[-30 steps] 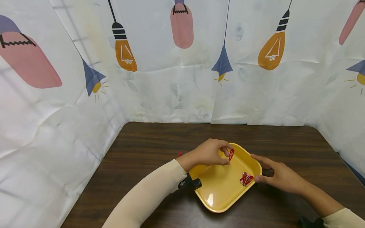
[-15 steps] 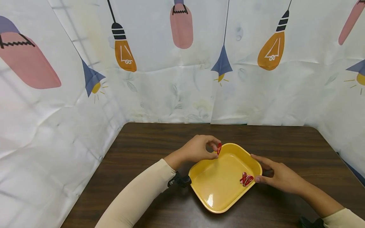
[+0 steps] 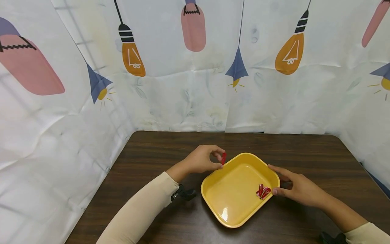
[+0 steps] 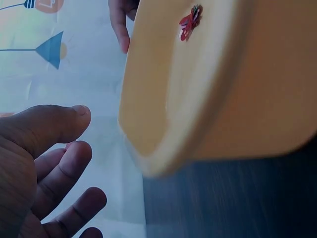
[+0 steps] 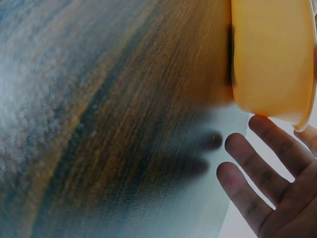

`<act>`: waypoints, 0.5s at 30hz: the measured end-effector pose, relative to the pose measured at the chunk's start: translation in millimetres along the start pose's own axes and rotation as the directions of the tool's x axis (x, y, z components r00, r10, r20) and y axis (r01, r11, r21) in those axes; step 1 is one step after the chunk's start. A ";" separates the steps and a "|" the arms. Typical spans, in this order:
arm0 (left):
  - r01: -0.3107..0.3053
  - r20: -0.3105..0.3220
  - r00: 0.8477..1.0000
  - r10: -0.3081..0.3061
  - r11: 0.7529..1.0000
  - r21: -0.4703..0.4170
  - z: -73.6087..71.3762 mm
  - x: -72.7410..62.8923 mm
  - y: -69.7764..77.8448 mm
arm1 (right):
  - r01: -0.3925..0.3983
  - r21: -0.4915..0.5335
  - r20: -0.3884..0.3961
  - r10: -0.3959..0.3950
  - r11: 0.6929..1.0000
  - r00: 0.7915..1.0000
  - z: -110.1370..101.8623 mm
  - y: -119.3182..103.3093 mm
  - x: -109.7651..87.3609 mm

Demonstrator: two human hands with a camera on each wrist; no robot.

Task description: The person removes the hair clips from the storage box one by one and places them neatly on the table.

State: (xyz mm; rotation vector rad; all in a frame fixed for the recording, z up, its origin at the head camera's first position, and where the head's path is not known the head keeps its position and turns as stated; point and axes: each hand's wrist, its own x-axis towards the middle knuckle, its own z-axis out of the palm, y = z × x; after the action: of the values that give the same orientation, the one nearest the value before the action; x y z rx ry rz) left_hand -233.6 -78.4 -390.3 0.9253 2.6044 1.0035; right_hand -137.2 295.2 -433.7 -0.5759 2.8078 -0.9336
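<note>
Between thumb and fingertips my left hand (image 3: 201,159) pinches a red snap hair clip (image 3: 223,158), held at the tray's far left rim. In the left wrist view that left hand (image 4: 49,153) mostly hides the clip. A yellow tray (image 3: 236,196) lies slantwise on the table. Several red hair clips (image 3: 263,192) are heaped inside it at the right end. My right hand (image 3: 300,188) rests against the tray's right corner, index finger and thumb at the rim. The right wrist view shows the right hand's fingers (image 5: 257,183) spread and fairly straight, one fingertip at the tray wall (image 5: 272,59).
The dark wood-grain table (image 3: 170,142) carries the tray near its middle. Behind and to the left hangs a white curtain (image 3: 195,101) printed with lamps and bulbs. Cameras are strapped at both wrists, the left wrist camera (image 3: 182,193) standing close beside the tray's left end.
My left hand has moved left with the clip, from above the tray's inside to its far left rim. The right hand, the tray and the heaped clips have stayed put.
</note>
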 end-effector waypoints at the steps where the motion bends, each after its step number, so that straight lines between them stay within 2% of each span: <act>1: 0.007 -0.004 1.000 -0.007 1.000 0.006 -1.1 -1.3 -2.3 | 0.002 0.001 0.001 -0.002 1.000 1.000 0.0 -0.1 0.1; 15: 0.041 0.002 0.999 -0.041 0.999 0.005 -9.2 -14.6 -21.9 | -0.007 -0.003 0.007 0.007 1.000 1.000 0.0 -1.3 -0.1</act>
State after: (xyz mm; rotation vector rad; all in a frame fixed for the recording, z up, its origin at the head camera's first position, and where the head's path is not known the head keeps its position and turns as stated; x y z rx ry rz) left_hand -236.3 -104.9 -398.4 0.8693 2.6142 0.9863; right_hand -136.7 294.3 -432.9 -0.5677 2.8043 -0.9242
